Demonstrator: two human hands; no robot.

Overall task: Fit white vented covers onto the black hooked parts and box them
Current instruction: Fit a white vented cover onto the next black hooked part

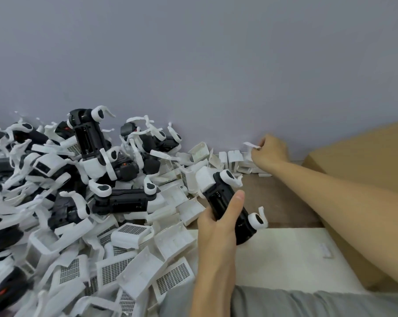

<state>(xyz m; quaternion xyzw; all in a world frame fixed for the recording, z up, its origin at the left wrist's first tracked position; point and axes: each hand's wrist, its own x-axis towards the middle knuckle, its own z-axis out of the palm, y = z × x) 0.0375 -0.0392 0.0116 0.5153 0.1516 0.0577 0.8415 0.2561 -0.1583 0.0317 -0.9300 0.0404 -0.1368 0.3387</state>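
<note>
Your left hand (218,216), at lower centre of the frame, grips a long black plastic body with white curled hooks at both ends (230,207); the fingers wrap its underside and the thumb lies along its top, so the hold is closed and firm; one end of the part rests near a cluster of white covers, and no cover looks seated on it yet.

Your right hand (270,152), at centre right against the grey-blue wall (193,53), is curled and pinches a small thin white plastic piece (251,145) at the fingertips; the piece is too small to tell which kind it is, so it may not be the vented cover you need.

A tangled heap of black hooked parts and loose white pieces (90,161) fills the left half of the frame; square white plastic covers with gridded vents (129,232) lie scattered across the lower left, some face up, some overturned; a brown cardboard box (365,156) stands at the right edge, behind your right forearm.

The risks from here: the hooks on the held part could snag neighbouring hooks in the heap and drag several parts over; the pinched piece, held only at its tip, could slip or flex as you bring it across; a cover pressed on the wrong way round could jam or crack its thin grid; and your right forearm, passing just beside the box, could nudge its flap.
</note>
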